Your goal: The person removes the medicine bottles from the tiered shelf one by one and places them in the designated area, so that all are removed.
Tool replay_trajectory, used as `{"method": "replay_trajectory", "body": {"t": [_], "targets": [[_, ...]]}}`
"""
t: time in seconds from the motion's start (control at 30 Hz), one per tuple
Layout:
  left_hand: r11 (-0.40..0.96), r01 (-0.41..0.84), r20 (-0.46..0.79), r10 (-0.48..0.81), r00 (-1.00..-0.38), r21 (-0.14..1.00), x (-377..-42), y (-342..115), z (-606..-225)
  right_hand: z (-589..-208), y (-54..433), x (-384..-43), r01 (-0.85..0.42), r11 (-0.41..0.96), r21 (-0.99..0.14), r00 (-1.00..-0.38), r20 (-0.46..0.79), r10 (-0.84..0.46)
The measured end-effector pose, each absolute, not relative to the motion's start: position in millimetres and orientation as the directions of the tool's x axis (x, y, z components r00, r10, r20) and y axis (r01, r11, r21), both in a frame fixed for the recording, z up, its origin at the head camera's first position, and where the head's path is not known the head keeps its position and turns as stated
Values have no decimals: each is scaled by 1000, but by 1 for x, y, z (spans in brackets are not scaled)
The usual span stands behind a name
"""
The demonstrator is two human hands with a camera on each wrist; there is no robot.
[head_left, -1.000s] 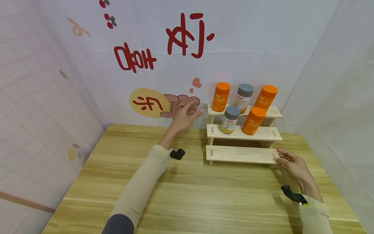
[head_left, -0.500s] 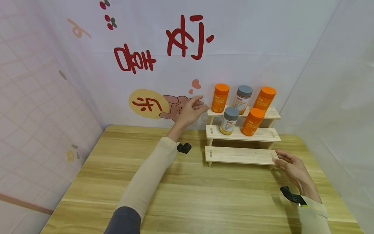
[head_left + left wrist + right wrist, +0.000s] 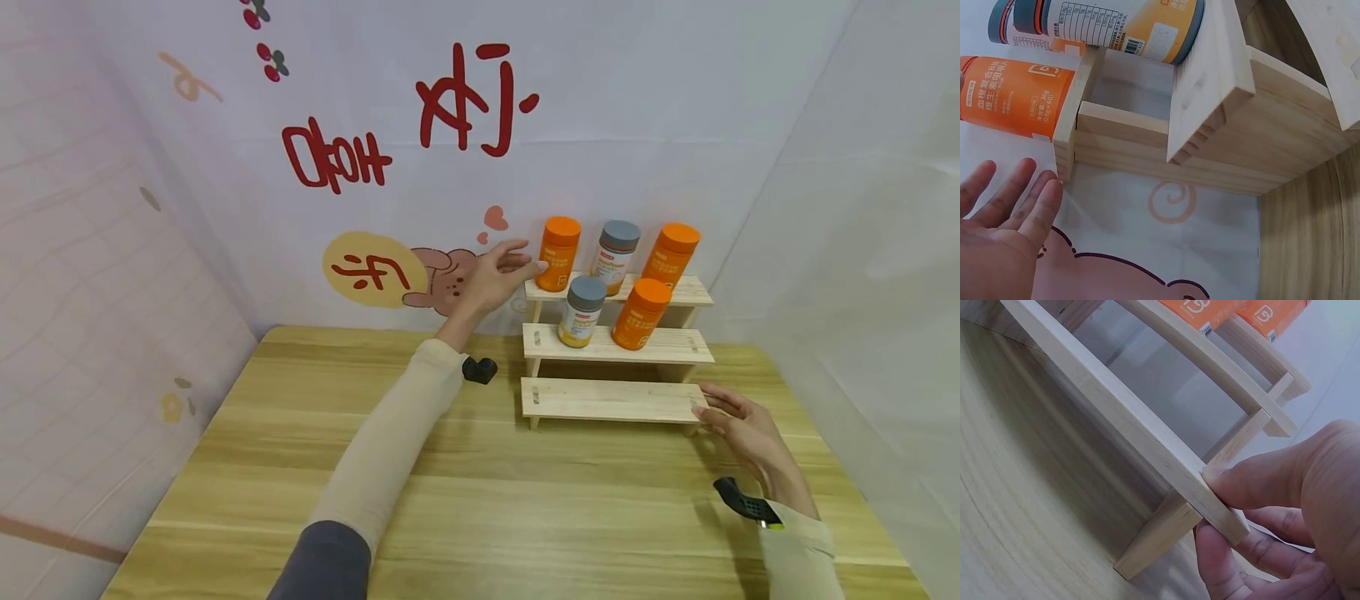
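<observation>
A three-tier wooden shelf (image 3: 615, 402) stands against the back wall. On its top tier, at the left end, is an upright orange bottle (image 3: 558, 254). My left hand (image 3: 491, 283) is beside that bottle, with the thumb tip overlapping its front in the head view. In the left wrist view the fingers (image 3: 1038, 206) are spread, apart from the orange bottle (image 3: 1016, 97). The right end of the lowest tier is pinched by my right hand (image 3: 742, 429); in the right wrist view the thumb (image 3: 1260, 478) lies on top of the board and fingers are below.
A grey-capped bottle (image 3: 615, 258) and another orange bottle (image 3: 671, 257) share the top tier. The middle tier carries a grey-capped bottle (image 3: 582, 312) and an orange bottle (image 3: 642, 315). The wood-grain table (image 3: 570, 517) extends in front, with a printed wall cloth (image 3: 637, 100) behind.
My left hand has moved right to the left-end orange bottle on the top tier. My right hand keeps its hold on the lowest tier. The head view has shifted slightly.
</observation>
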State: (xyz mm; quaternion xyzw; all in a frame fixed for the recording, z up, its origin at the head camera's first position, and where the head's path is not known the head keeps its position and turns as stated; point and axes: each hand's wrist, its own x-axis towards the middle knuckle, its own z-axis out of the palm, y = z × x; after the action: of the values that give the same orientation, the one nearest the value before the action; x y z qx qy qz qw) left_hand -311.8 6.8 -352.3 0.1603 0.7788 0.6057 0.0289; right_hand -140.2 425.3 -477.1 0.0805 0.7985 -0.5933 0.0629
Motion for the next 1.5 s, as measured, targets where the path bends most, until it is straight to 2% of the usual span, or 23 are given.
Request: {"method": "replay_trajectory", "body": {"t": [0.3,0.5,0.67,0.9,1.17,1.5], "targets": [[133,175,124,328,-937,975,-314,27,-347,-479,430,-135,189,358,-914,-982,-179,62],[92,178,141,316,-938,980,-321,39,-344,-478,431,-138,178,293,-939,-984,-170,55],[130,169,126,290,-949,977,-321,43,-342,-479,429,-140,169,335,-927,-986,-162,48],[191,222,169,261,-950,956,-319,48,-344,-479,428,-140,171,345,-923,-985,-165,48],[149,259,219,240,-946,954,-319,39,-347,-478,425,-140,179,328,-928,-984,-177,36],[177,241,205,200,-958,954,-317,18,-348,-481,425,-144,191,327,-925,-981,-186,49]]}}
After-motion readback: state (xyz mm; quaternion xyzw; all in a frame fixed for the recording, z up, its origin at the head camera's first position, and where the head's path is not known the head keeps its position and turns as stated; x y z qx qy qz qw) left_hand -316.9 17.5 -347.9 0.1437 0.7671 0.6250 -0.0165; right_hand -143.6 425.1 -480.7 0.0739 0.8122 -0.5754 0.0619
